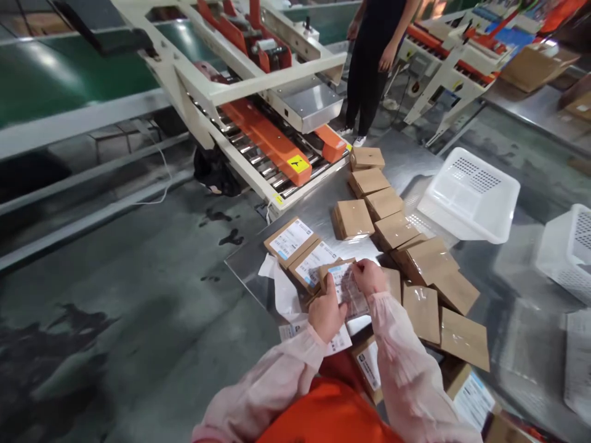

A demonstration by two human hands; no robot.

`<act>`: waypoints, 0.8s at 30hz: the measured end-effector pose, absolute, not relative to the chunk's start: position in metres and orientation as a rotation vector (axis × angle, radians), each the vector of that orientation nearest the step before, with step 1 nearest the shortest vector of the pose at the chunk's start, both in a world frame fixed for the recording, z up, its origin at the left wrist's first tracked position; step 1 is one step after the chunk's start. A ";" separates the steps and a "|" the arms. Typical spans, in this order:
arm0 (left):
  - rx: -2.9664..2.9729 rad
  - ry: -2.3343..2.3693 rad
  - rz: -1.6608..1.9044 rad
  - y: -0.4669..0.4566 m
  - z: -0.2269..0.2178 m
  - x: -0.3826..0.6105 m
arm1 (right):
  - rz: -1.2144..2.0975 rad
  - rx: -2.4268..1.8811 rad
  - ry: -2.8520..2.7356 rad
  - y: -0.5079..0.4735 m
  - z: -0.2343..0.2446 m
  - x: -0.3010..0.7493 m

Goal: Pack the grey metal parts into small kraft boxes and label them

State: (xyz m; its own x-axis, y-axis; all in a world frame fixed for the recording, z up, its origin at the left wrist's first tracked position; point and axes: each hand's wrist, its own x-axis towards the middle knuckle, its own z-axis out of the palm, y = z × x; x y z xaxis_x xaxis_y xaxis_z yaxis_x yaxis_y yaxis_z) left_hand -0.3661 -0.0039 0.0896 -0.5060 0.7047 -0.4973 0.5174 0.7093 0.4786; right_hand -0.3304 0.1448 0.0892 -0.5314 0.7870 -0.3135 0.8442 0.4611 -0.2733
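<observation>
My left hand [327, 314] grips the lower left side of a small brown carton [341, 284] with a white shipping label on its face. My right hand [368, 276] pinches the label at the carton's upper right edge. Both hands hold it just above the steel table [323, 206]. Two labelled cartons [301, 249] lie flat right behind it. White label backing paper [282, 289] lies under and left of my hands. Pink sleeves cover both my arms.
Several plain brown cartons [397, 231] spread in a row from the table's far side to my right. White plastic baskets [471, 194] sit at right. A carton-taping machine [272, 135] stands beyond the table. A person in black [369, 61] stands at the far side.
</observation>
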 end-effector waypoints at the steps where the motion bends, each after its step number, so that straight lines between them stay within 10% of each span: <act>1: 0.919 2.223 0.348 -0.004 0.090 -0.366 | -0.618 1.433 2.585 0.143 0.086 -0.328; 12: 0.899 2.260 0.323 -0.002 0.089 -0.365 | -1.211 1.600 2.907 0.132 0.055 -0.311; 24: 0.931 2.248 0.268 -0.003 0.084 -0.367 | -0.965 1.483 2.894 0.126 0.064 -0.311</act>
